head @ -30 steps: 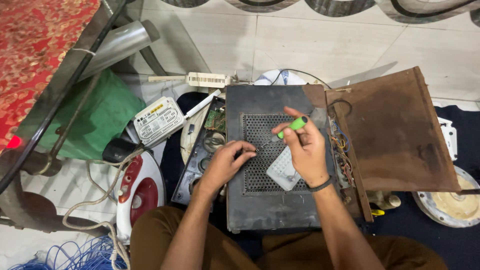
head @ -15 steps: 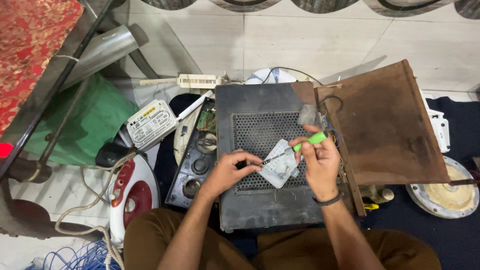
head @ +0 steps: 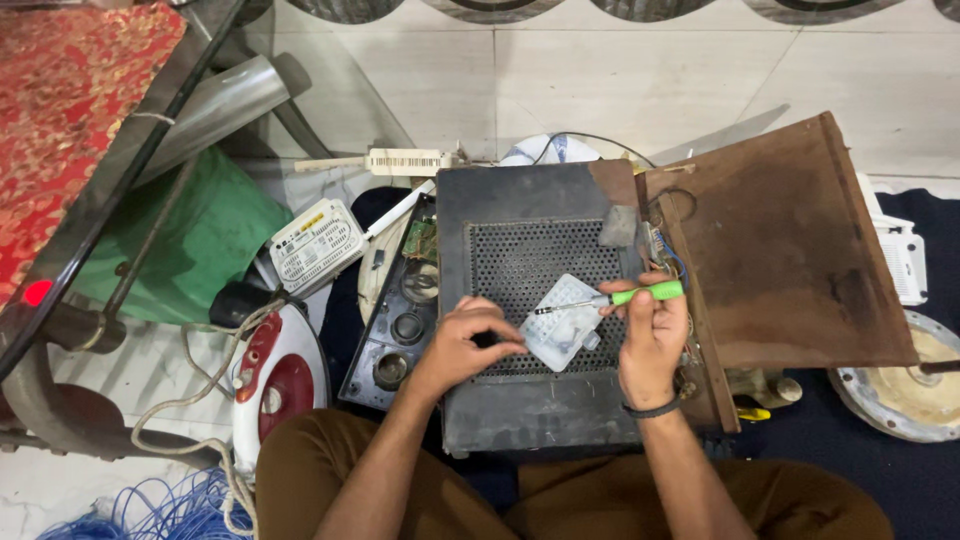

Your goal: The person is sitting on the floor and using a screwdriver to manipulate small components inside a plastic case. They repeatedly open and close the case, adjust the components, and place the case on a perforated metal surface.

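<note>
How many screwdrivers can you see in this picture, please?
1: a green-handled screwdriver in the right hand, its tip over the small white plastic case. Others may lie hidden among the clutter.
</note>
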